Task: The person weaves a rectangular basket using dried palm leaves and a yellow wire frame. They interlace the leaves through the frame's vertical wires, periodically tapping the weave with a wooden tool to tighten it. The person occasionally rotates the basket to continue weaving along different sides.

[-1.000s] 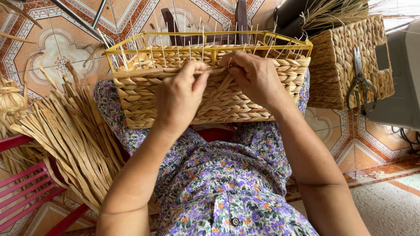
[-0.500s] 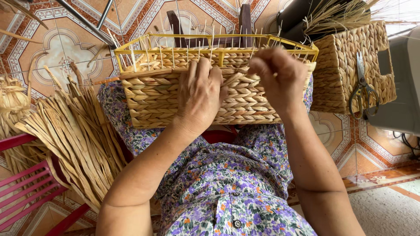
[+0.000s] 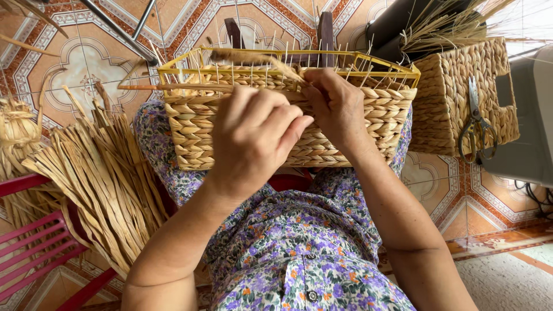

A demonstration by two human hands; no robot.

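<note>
A fibre strand is pinched by the right hand at the basket rim; the left hand is curled closed before the basket, holding what cannot be told.

Seen from above, a half-woven basket on a yellow wire frame rests on a lap, left hand against its side, right hand gripping a straw strand at the rim.

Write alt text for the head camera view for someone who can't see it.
Two hands, left hand and right hand, weave a fibre strand into a half-woven basket on a yellow wire frame in the lap. Loose fibre strips lie left; scissors rest on a finished basket right.
</note>
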